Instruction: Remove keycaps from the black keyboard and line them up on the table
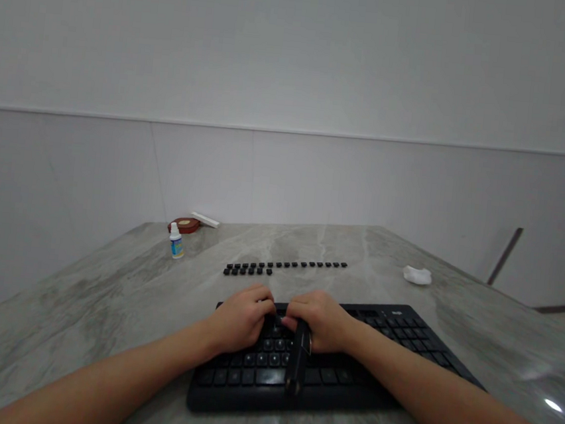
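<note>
Fingers of the left hand (245, 318) curl down over the upper keys of the keyboard (325, 396); whether they pinch anything I cannot tell. Those of the right hand (319, 319) close round a black stick (296, 367), its thick end pointing back toward the person above the lower keys. Both hands' tips nearly meet. The keyboard lies on the table (117, 319), slightly askew, its right part reaching out past the right forearm. Beyond it small keycaps stand in a long row (286, 264), with a shorter row (243, 271) just before its left end. A bottle (177, 244) stands upright farther left, near a brown case (187, 225) and a white strip (205, 220). Far right lies a white wad (417, 275).
</note>
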{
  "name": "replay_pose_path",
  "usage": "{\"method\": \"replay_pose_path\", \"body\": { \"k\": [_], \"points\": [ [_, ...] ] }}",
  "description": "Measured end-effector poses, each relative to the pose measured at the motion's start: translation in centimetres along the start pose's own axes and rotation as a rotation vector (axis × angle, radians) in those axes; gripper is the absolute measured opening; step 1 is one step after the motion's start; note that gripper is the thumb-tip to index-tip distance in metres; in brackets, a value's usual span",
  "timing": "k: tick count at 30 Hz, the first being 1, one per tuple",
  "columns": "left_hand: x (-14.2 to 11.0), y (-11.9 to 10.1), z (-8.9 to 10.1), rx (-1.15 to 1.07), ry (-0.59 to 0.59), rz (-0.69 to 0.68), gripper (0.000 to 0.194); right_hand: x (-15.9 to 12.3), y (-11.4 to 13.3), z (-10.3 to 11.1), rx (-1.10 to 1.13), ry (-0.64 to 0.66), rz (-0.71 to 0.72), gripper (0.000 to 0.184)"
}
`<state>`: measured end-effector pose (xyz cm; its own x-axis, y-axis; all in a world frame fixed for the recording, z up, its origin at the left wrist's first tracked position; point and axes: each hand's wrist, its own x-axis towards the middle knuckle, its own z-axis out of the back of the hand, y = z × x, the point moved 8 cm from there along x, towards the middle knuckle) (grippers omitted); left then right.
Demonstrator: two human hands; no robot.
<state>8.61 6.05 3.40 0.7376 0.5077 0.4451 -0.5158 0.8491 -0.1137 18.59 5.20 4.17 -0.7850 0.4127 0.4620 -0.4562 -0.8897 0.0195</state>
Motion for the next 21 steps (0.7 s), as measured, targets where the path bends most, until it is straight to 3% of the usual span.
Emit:
{"method": "replay_pose_path", "body": {
  "k": [21],
  "points": [
    [0.03, 0.60, -0.02, -0.045, 0.024, 0.088, 0.029, 0.05, 0.13, -0.63, -0.040, -0.014, -0.010, 0.015]
  ]
}}
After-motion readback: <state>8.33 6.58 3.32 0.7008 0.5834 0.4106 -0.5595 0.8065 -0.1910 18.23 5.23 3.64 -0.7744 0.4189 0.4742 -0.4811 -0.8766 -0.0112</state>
